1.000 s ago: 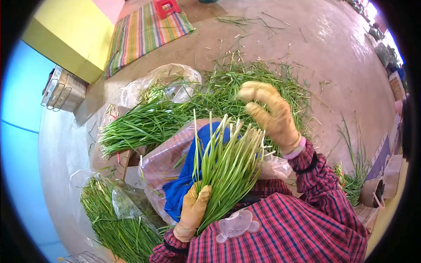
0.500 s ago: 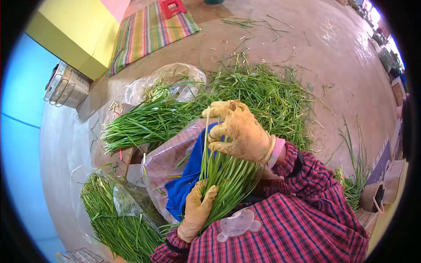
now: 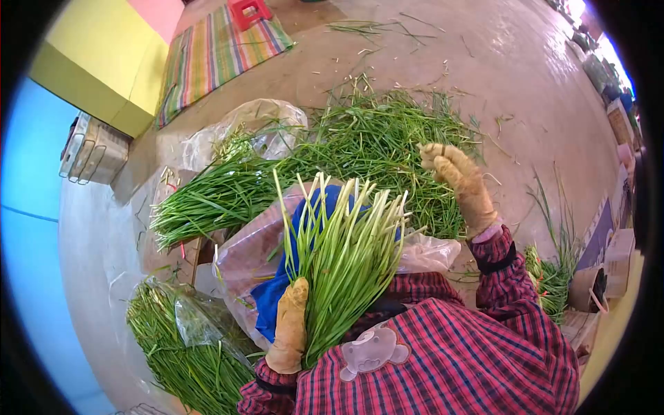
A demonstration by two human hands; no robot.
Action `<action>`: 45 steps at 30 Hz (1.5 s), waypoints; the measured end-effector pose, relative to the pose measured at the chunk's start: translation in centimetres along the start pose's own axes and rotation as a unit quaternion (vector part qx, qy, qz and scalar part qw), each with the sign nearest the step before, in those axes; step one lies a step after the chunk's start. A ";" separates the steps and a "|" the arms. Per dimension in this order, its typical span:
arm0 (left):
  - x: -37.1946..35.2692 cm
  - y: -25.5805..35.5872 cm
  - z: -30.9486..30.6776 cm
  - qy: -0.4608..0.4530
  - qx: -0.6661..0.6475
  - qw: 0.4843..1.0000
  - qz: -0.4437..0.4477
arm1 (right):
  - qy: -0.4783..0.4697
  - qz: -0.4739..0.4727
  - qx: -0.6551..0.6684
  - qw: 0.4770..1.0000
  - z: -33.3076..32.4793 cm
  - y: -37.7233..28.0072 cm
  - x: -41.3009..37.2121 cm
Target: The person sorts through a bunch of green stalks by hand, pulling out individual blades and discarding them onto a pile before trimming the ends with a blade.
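Note:
A bunch of garlic chives (image 3: 349,256) stands over my lap, pale stem ends upward and green leaves down. My gloved left hand (image 3: 289,321) is closed round its left side near the middle. To the right, clear of the bunch, my gloved right hand (image 3: 456,176) is raised above a loose heap of green leaves (image 3: 387,142). Its fingers are loosely bent and slightly apart, with nothing visible in them. Both gloves are yellowish and stained. Behind the bunch, a blue cloth (image 3: 273,304) and a clear plastic sheet (image 3: 245,256) cover part of my lap.
More chives (image 3: 214,200) lie in a thick layer at the left. Another pile (image 3: 187,346) sits in clear plastic at the lower left. A striped mat (image 3: 214,59) with a red stool (image 3: 249,12) is farther back. Stray leaves lie on the floor (image 3: 539,104).
My right hand has moved away from the bunch, out to the right and slightly up. The pale stem ends, partly behind it before, now show fully. My left hand still grips the bunch.

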State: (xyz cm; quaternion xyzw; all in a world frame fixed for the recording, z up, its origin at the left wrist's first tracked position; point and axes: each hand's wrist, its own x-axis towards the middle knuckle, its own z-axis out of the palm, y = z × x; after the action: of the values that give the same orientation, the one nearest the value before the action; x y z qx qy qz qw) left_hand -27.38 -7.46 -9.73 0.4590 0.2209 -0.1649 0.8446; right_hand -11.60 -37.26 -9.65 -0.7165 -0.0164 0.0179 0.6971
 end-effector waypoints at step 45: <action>-0.9 1.6 -1.5 0.091 -0.015 0.994 0.062 | -0.315 -0.269 -0.252 0.875 13.5 -1.4 -1.3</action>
State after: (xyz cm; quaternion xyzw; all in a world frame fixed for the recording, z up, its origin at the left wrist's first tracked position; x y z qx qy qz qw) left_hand -27.73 -5.29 -8.83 0.4724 0.2699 -0.0666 0.8364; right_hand -13.59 -23.76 -8.66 -0.7922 -0.4313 0.0495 0.4289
